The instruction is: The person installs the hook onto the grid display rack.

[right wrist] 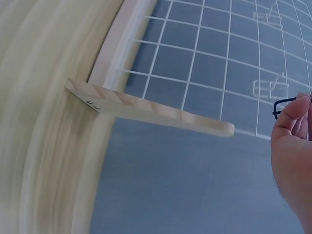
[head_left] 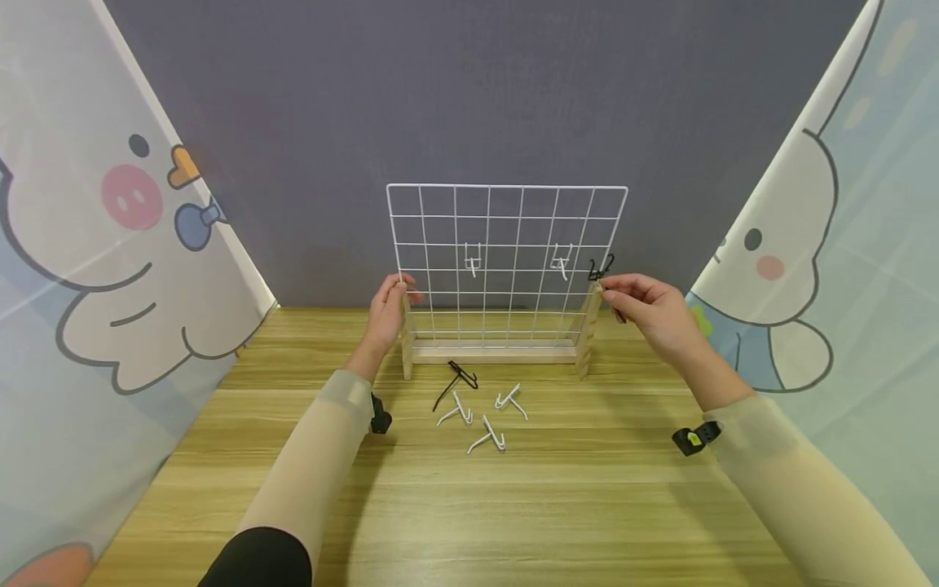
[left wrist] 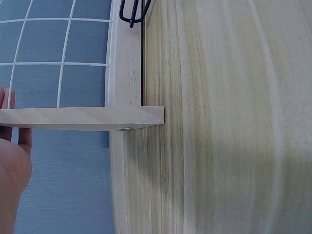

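So, biggest first: one wood-grain table, with one white wire grid at 12 o'clock, upright in one wooden stand that has two side posts.

The person's left hand is at the grid's 8 o'clock, fingers wrapped around the left post. The right hand is over at 4 o'clock, thumb and fingers closed in a pinch on a black hook. That hook pokes out at the hand's 10 o'clock, right by the grid's edge; can't tell if it's touching the wires.

Hook count: two black, five white. The loose black hook lies on the table at the left hand's 4 o'clock. Two white hooks hang on the grid, at 9 and 3 o'clock from its middle. Three loose white hooks sit at the loose black one's 4, 5 and 6 o'clock.

Two black wrist gadgets too, markings too tiny to read.
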The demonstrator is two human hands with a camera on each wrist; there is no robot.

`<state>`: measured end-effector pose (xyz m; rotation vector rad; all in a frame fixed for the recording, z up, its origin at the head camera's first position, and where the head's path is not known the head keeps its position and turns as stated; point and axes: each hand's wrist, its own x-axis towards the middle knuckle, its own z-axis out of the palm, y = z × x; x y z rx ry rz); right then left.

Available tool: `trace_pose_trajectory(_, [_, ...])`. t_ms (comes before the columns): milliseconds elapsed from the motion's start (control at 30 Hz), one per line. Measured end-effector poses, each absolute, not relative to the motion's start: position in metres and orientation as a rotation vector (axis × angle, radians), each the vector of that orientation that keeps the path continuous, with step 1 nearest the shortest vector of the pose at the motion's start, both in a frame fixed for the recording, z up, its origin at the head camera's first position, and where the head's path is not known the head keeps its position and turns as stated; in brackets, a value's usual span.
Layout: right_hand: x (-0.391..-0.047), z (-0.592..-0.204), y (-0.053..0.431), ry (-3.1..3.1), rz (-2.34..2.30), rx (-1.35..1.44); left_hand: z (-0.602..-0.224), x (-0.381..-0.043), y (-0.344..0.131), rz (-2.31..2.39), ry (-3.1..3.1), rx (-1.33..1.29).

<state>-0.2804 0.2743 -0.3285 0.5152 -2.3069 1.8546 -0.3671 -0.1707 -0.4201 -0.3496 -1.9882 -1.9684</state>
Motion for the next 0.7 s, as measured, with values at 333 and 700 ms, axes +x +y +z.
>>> trace_pose_trajectory(333, [-0.296, -0.320, 0.272, -2.362, 1.802, 0.397, -0.420, -0.367, -0.170, -1.975, -1.987, -0.334])
trace_pose_trajectory(700, [-0.316, -0.322, 0.267, -2.260, 1.928, 0.415, -0.422, -0.370, -0.171, -1.970, -1.981, -0.358])
